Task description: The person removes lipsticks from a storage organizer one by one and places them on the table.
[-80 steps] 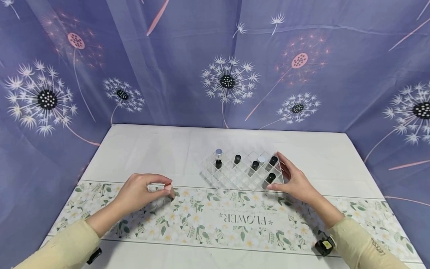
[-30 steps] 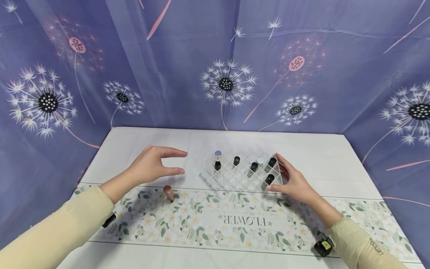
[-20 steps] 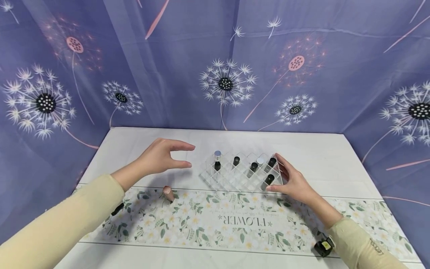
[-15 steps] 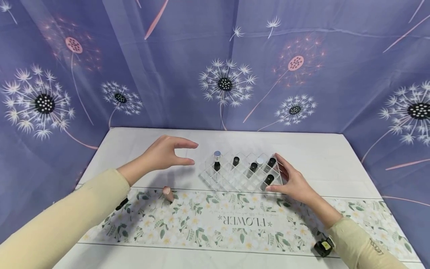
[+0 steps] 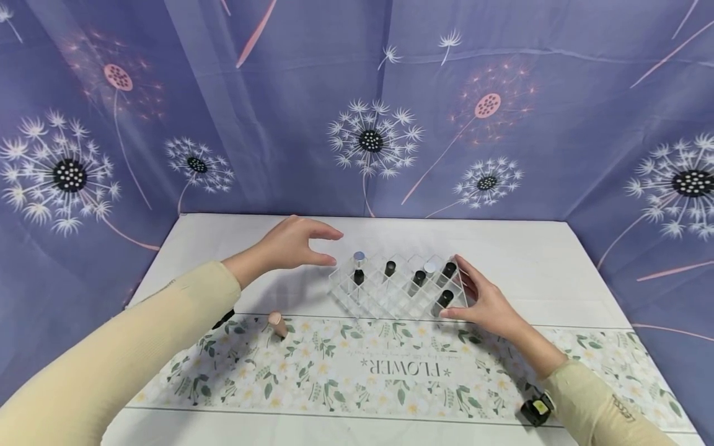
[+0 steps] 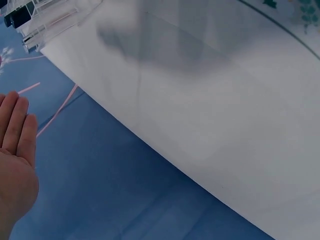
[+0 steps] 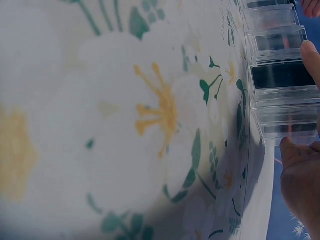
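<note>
A clear acrylic lipstick organizer (image 5: 379,300) with diamond-shaped compartments stands on the table, several black-capped tubes (image 5: 418,279) and silver-capped ones (image 5: 359,256) upright in it. My right hand (image 5: 488,305) grips its right end, thumb at the front corner and fingers at the back. Just off the organizer's left end, my left hand (image 5: 295,243) hovers with thumb and index finger spread, holding nothing. In the left wrist view, the left hand's straight fingers (image 6: 17,125) show apart from the organizer (image 6: 55,25). A pinkish-beige tube (image 5: 277,323) stands on the floral runner.
The white table (image 5: 268,427) carries a floral runner (image 5: 312,378) printed with the word FLOWER. Behind and at both sides hangs a purple dandelion curtain (image 5: 290,124). A small black device (image 5: 537,409) sits at the right wrist.
My left hand has let go of the pinkish-beige tube, leaving it standing on the runner, and moved right and away from me to the organizer's left end. The right hand stays put.
</note>
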Motion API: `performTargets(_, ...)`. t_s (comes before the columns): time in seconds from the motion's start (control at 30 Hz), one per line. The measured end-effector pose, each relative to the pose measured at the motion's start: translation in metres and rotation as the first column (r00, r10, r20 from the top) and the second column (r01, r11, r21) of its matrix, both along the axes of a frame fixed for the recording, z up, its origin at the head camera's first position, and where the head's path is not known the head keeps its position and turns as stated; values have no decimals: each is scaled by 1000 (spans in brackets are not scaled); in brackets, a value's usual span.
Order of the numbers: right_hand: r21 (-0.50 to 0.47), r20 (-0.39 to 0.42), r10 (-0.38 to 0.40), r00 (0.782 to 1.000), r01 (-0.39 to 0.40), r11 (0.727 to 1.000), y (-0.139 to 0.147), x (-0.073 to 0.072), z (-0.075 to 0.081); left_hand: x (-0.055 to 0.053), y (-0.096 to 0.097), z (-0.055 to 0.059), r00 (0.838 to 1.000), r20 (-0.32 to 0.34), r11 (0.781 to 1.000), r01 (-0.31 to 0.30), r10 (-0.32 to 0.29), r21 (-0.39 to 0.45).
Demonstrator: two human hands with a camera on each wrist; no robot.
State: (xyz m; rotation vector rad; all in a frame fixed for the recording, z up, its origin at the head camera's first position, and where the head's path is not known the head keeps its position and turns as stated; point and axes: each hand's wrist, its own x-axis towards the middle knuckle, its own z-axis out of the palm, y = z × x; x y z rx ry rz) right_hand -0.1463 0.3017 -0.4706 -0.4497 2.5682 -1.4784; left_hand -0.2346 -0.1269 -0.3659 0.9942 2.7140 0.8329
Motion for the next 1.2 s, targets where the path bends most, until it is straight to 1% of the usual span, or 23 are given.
performTargets(0.27,-1,5,-6,1000,6,1000,-1,0,1,-11,14,-3,999,6,998,35,-35,-49)
performTargets(0.43,-7,10,-7,1000,7,1000,-1,0,1,-15,21,-5,998,-7,995,60,-61,-85)
performTargets(0.7,-3,1,-5,1000,5,1000,0,-1,-2,-21,33,-7,995,-26,989,96,-100,-116)
performTargets(0.83,-1,4,-4,1000,4,1000,0,-2,-2,-23,38,-9,994,-26,986,102,-107,-135)
performTargets(1.03,-2,9,-5,1000,5,1000,0,-2,-2,-29,45,-15,993,-30,980,108,-115,-167)
performTargets(1.2,8,11,-5,1000,5,1000,0,-2,-2,-31,51,-17,993,-25,979,106,-112,-176)
